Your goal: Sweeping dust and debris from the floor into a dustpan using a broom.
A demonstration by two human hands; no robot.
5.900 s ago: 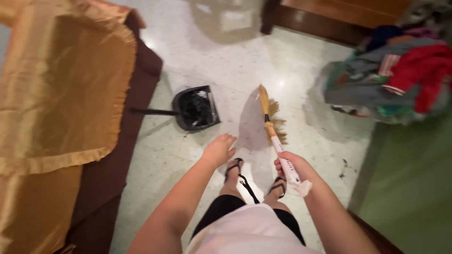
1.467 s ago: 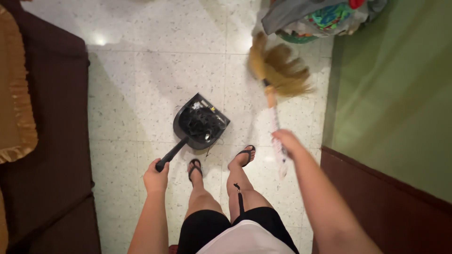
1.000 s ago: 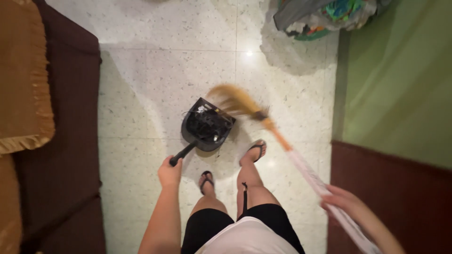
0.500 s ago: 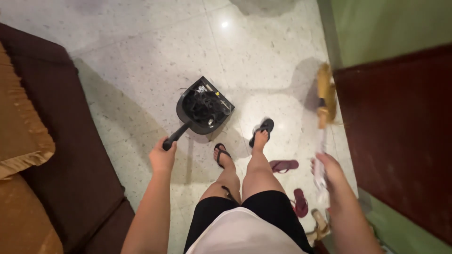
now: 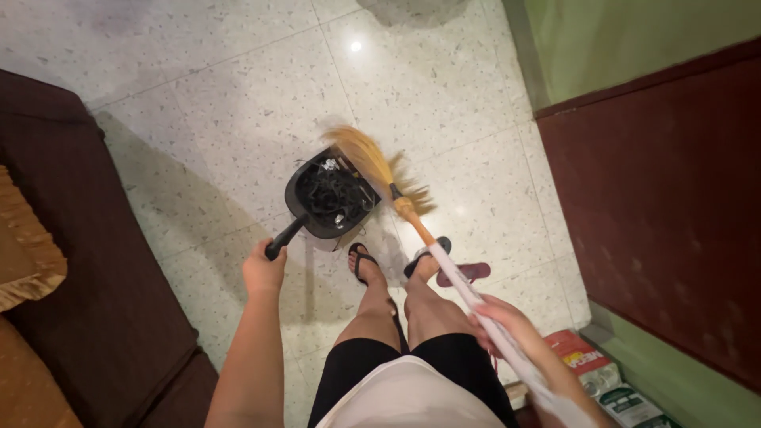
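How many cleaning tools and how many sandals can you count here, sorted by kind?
Brooms: 1, the straw broom in the right hand.
Dustpans: 1, the black dustpan held by the left hand.
Black sandals, worn: 2.
Maroon sandal, loose: 1.
Total: 5.

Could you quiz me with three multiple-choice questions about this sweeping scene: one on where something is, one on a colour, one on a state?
1. Where is the dustpan?
A. on the floor ahead of the feet
B. on the sofa
C. hung on the wall

2. What colour are the broom bristles?
A. blue
B. straw yellow
C. white

3. What is the left hand doing?
A. hanging free
B. gripping the dustpan handle
C. resting on a knee

Answers: 1 A, the pan sits on the speckled tiles by the sandals; 2 B, the bristles look golden; 3 B, its fingers close round the black handle, while the right hand holds the broomstick.
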